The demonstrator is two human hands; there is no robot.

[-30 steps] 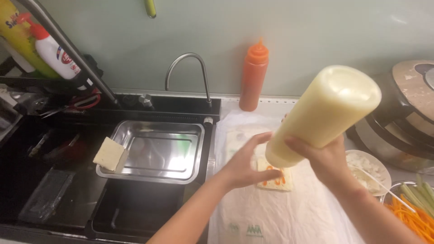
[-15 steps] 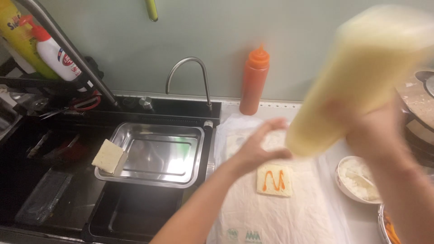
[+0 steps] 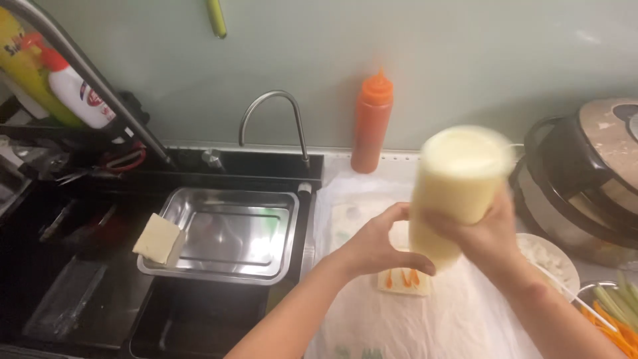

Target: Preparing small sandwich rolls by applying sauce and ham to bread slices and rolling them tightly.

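Observation:
Both hands grip a big pale-yellow squeeze bottle (image 3: 455, 189), turned nozzle-down and blurred by motion. My right hand (image 3: 482, 233) wraps its far side; my left hand (image 3: 375, 242) holds it low, near the nozzle end. Under the bottle lies a slice of bread (image 3: 404, 278) with orange sauce lines on it, resting on a white plastic sheet (image 3: 425, 319) spread over the counter.
An orange squeeze bottle (image 3: 372, 123) stands by the wall. A steel tray (image 3: 229, 233) sits across the black sink, a yellow sponge (image 3: 158, 239) on its left rim, behind it a tap (image 3: 272, 116). At right: rice cooker (image 3: 585, 179), white bowl (image 3: 551, 262), vegetable strips (image 3: 618, 312).
The bottle swung up and to the right, then came back down over the bread. Orange sauce lines on the slice came into plain view.

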